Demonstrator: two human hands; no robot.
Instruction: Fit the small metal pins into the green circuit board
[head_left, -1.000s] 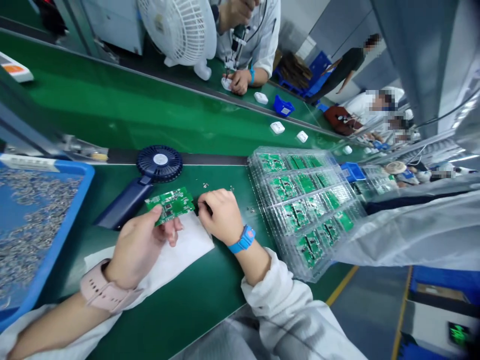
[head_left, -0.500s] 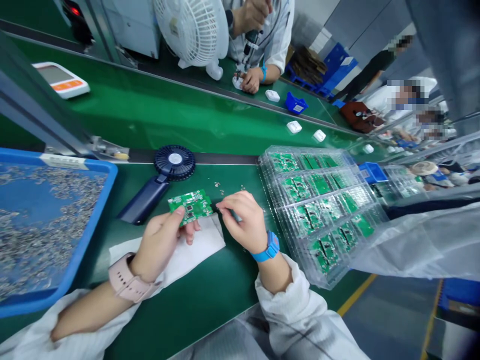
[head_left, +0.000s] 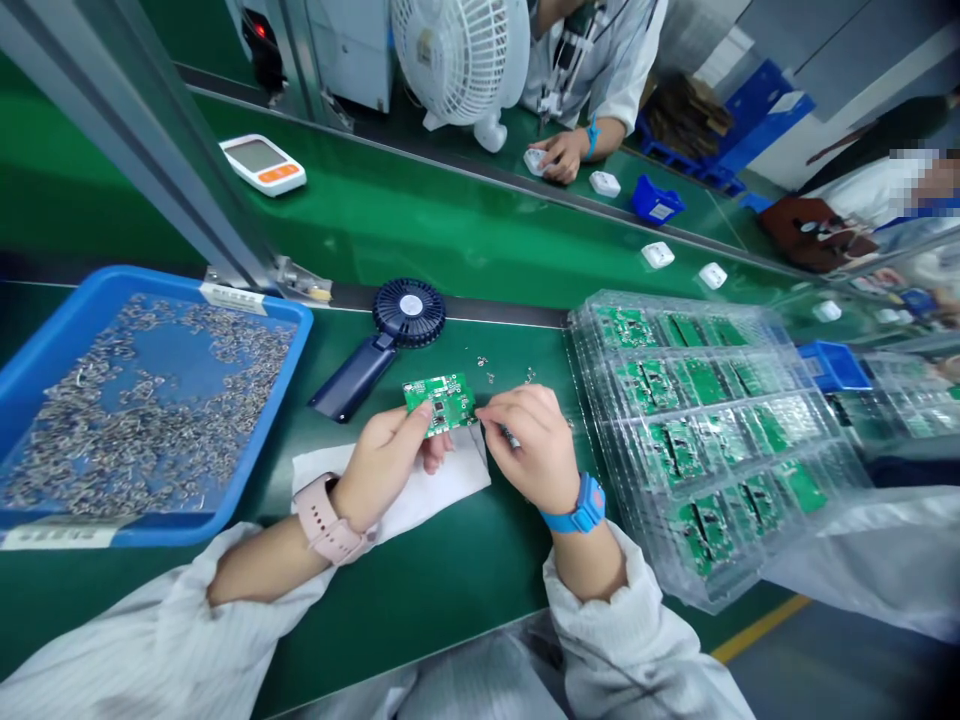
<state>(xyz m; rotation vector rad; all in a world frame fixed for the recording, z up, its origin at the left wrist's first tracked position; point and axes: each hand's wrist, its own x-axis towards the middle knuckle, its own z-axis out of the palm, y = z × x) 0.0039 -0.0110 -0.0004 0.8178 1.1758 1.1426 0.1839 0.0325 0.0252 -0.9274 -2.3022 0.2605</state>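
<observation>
My left hand grips a green circuit board by its left edge, thumb on top and fingers underneath. Thumb and forefinger of my right hand are pinched at the board's right edge; whatever they hold is too small to make out. Under the board lies a folded white cloth on the green bench. A few small metal parts are scattered just beyond my right hand. To the left, a blue tray carries a mass of similar small metal parts.
A dark blue handheld fan lies behind my left hand. On the right are stacked clear plastic trays of circuit boards. Across the green belt, a co-worker's hand holds a white part beside a white fan.
The view has swung left, so everything appears shifted rightward and more of the blue tray shows. My right fingertips now meet the board's edge, where a small gap showed before.
</observation>
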